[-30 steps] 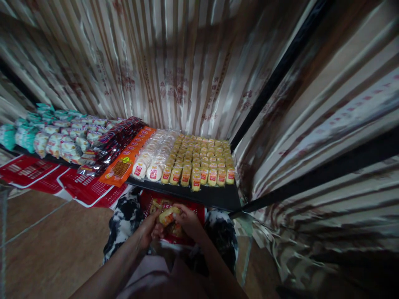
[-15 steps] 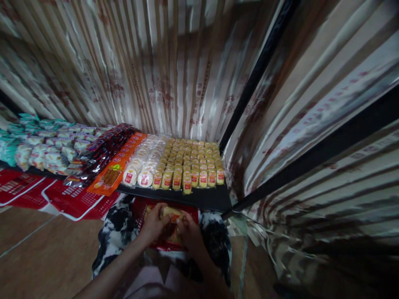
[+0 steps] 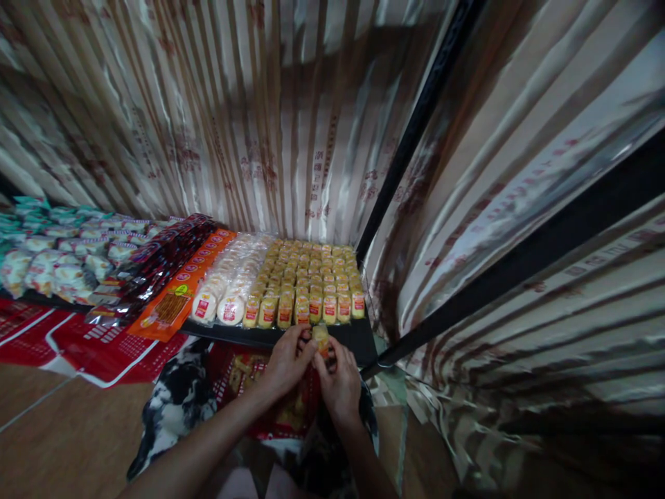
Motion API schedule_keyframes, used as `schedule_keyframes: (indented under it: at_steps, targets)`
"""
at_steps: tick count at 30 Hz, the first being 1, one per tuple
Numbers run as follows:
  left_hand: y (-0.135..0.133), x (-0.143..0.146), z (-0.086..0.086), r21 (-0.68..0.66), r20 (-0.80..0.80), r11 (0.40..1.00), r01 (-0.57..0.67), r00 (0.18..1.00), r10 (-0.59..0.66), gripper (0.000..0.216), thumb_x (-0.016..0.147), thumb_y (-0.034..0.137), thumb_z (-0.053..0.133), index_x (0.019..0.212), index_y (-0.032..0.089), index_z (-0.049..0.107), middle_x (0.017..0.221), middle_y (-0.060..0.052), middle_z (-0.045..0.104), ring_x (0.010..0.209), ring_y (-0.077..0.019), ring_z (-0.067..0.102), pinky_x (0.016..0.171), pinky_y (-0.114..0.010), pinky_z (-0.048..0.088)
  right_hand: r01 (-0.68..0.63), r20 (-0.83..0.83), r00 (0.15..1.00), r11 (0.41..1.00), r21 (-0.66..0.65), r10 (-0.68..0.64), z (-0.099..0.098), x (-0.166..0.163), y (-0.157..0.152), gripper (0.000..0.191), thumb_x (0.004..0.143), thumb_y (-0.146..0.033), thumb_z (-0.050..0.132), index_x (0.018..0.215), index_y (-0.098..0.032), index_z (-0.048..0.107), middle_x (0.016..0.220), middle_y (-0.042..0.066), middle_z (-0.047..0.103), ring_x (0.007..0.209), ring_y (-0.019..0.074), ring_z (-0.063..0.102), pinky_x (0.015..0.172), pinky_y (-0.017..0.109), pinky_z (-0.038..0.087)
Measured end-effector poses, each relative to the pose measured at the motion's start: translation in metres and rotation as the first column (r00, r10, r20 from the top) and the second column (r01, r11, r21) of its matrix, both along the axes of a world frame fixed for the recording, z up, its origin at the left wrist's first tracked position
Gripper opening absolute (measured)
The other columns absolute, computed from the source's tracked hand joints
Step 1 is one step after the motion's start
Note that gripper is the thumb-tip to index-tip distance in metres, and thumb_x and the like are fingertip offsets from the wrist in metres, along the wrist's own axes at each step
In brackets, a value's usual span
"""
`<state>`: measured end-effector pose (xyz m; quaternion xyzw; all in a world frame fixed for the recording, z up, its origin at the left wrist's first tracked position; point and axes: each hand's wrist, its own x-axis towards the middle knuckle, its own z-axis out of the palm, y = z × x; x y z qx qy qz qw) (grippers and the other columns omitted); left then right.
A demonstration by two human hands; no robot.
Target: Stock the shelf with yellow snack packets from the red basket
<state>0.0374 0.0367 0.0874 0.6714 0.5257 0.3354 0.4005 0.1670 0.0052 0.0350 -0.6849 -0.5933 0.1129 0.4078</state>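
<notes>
Both left hand point(image 3: 288, 357) and right hand point(image 3: 341, 382) pinch your yellow, oblong, plastic-wrapped snack pack point(image 3: 321, 337) at the flat black shelf point(image 3: 362, 342)'s front edge; long axis points away from you, toward matching yellow rows point(image 3: 313, 281).

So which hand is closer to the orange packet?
The left. The left hand is to the right of the orange packet, nearer the camera; the right hand is farther right, beyond the left.
</notes>
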Motion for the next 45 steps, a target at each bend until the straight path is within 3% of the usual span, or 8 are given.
schedule_keyframes:
  at_steps: [4, 8, 12, 18, 26, 30, 45]
  targets:
    - [0.001, 0.004, -0.01, 0.111, -0.169, 0.994, 0.005, 0.986, 0.014, 0.03, 0.083, 0.02, 0.04, 0.109, 0.016, 0.054, 0.103, -0.008, 0.055, 0.095, -0.0167, 0.054, 0.089, -0.028, 0.042, 0.117, -0.12, 0.985, 0.991, -0.065, -0.124, 0.001, 0.0, 0.026, 0.047, 0.08, -0.05, 0.046, 0.107, -0.013, 0.054, 0.09, 0.009, 0.061, 0.074, 0.0187, 0.056, 0.071, 0.031, 0.045]
    - [0.003, 0.005, -0.023, 0.098, -0.367, 0.993, 0.062, 0.93, -0.022, 0.04, 0.082, 0.011, 0.035, 0.119, 0.02, 0.05, 0.105, -0.006, 0.052, 0.096, -0.0153, 0.053, 0.088, -0.027, 0.044, 0.187, -0.068, 0.979, 0.98, -0.065, -0.191, 0.003, -0.007, 0.046, 0.05, 0.078, -0.056, 0.044, 0.103, -0.014, 0.055, 0.085, 0.008, 0.061, 0.073, 0.0197, 0.056, 0.068, 0.03, 0.043]
    - [0.009, 0.003, -0.033, 0.091, -0.455, 0.995, 0.049, 0.89, -0.002, 0.045, 0.082, 0.01, 0.036, 0.125, 0.018, 0.045, 0.107, -0.008, 0.049, 0.094, -0.0151, 0.053, 0.085, -0.027, 0.046, 0.2, -0.013, 0.98, 0.978, -0.066, -0.201, 0.001, -0.011, 0.057, 0.05, 0.079, -0.058, 0.041, 0.101, -0.016, 0.055, 0.089, 0.008, 0.061, 0.07, 0.0186, 0.056, 0.064, 0.029, 0.041]
    - [0.012, -0.004, -0.041, 0.154, -0.448, 0.986, 0.064, 0.894, 0.012, 0.047, 0.082, 0.007, 0.033, 0.126, 0.017, 0.045, 0.103, -0.008, 0.051, 0.092, -0.0148, 0.053, 0.084, -0.027, 0.047, 0.214, 0.012, 0.977, 0.977, -0.001, -0.214, -0.008, -0.005, 0.064, 0.048, 0.079, -0.06, 0.041, 0.1, -0.018, 0.052, 0.092, 0.008, 0.06, 0.069, 0.0184, 0.056, 0.063, 0.029, 0.04]
    - [0.014, -0.008, -0.047, 0.189, -0.403, 0.98, 0.054, 0.915, 0.027, 0.046, 0.081, 0.006, 0.033, 0.124, 0.016, 0.048, 0.102, -0.009, 0.053, 0.091, -0.0149, 0.055, 0.082, -0.027, 0.049, 0.168, -0.14, 0.977, 0.985, 0.036, -0.161, -0.015, -0.012, 0.064, 0.035, 0.08, -0.052, 0.046, 0.091, -0.019, 0.047, 0.078, 0.004, 0.052, 0.062, 0.0168, 0.052, 0.059, 0.03, 0.045]
    - [0.015, -0.01, -0.047, 0.198, -0.399, 0.979, 0.051, 0.916, 0.033, 0.045, 0.082, 0.007, 0.033, 0.122, 0.015, 0.05, 0.104, -0.01, 0.054, 0.093, -0.0152, 0.056, 0.083, -0.027, 0.049, 0.122, -0.215, 0.971, 0.991, 0.058, -0.106, -0.017, -0.013, 0.062, 0.026, 0.084, -0.046, 0.043, 0.083, -0.02, 0.049, 0.082, 0.005, 0.05, 0.066, 0.0156, 0.053, 0.057, 0.028, 0.047]
    - [0.019, -0.007, -0.057, 0.186, -0.445, 0.979, 0.078, 0.895, 0.013, 0.049, 0.078, 0.006, 0.038, 0.123, 0.021, 0.049, 0.102, -0.006, 0.056, 0.094, -0.0156, 0.055, 0.083, -0.028, 0.048, 0.08, -0.026, 0.997, 0.989, 0.127, -0.077, -0.026, -0.01, 0.072, 0.022, 0.087, -0.034, 0.039, 0.08, -0.02, 0.054, 0.081, 0.005, 0.051, 0.076, 0.0177, 0.05, 0.073, 0.033, 0.044]
